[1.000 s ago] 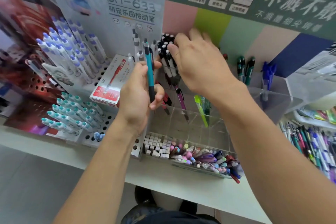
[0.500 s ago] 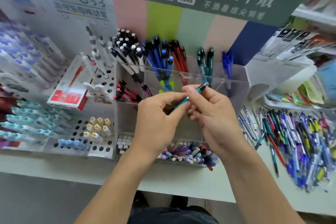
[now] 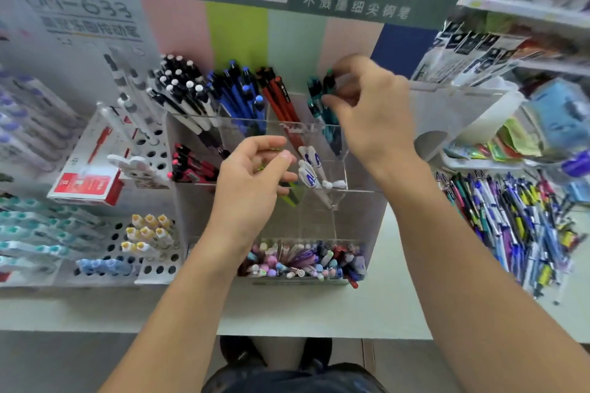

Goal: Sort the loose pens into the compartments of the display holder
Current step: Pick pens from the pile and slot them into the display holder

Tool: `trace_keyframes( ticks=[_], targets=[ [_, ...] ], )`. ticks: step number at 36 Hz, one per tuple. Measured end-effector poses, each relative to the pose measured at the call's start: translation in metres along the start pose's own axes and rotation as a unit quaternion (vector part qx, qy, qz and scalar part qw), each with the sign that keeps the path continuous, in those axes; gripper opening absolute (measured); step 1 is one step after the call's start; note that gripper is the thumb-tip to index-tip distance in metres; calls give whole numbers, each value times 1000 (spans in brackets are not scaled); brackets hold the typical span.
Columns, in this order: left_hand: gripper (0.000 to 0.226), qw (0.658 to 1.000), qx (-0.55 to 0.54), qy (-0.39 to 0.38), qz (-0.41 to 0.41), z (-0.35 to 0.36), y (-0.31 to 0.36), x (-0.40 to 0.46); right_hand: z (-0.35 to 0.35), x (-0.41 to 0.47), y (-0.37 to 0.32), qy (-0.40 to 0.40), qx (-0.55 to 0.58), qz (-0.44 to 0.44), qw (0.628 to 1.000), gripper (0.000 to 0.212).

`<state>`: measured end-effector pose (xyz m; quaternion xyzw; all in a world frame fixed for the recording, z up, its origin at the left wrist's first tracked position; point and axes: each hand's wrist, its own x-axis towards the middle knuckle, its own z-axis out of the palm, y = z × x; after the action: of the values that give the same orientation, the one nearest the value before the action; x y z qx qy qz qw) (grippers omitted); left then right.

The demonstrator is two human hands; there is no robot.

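Fingers [image 3: 332, 102] of our right hand [image 3: 373, 115] pinch the top of a teal pen [image 3: 329, 81], holding it at the back-row compartment of the clear display holder [image 3: 360, 188] where other teal pens [image 3: 314, 96] already stand. Our left hand [image 3: 252, 179] hovers in front of the holder's middle row with its fingers loosely curled; we cannot tell whether it grips anything.

We judge the sorting well begun but far from done. Black-and-white pens [image 3: 182, 89], blue pens [image 3: 239, 89] and red pens [image 3: 277, 92] each fill their own back compartments, and white pens [image 3: 311, 169] sit in a middle one. A large pile of loose pens [image 3: 517, 226] lies unsorted on the counter [image 3: 319, 309] to our right, well apart from the holder.
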<state>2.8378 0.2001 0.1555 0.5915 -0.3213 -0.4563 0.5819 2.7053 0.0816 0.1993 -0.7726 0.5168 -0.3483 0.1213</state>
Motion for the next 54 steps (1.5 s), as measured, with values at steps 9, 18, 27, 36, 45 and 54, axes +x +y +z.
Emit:
trace_keyframes(
  ticks=[9,18,27,36,45,54],
  targets=[
    [11,999,3,-32,13,13,-8,5,13,21,4,-102,-180,45,977,12],
    [12,994,34,-60,84,80,-19,-25,-71,-54,37,47,71,-17,996,12],
    [19,954,251,-148,-68,241,-132,-77,-94,-186,272,-52,106,399,909,13],
    [101,883,403,-77,-226,348,-225,-104,-153,-233,384,-101,128,475,865,20],
    [130,847,462,32,-259,390,-254,-39,-144,-220,430,-114,131,467,867,22],
    [130,835,475,77,-268,467,-273,-6,-143,-211,457,-139,57,440,886,23]
  ],
)
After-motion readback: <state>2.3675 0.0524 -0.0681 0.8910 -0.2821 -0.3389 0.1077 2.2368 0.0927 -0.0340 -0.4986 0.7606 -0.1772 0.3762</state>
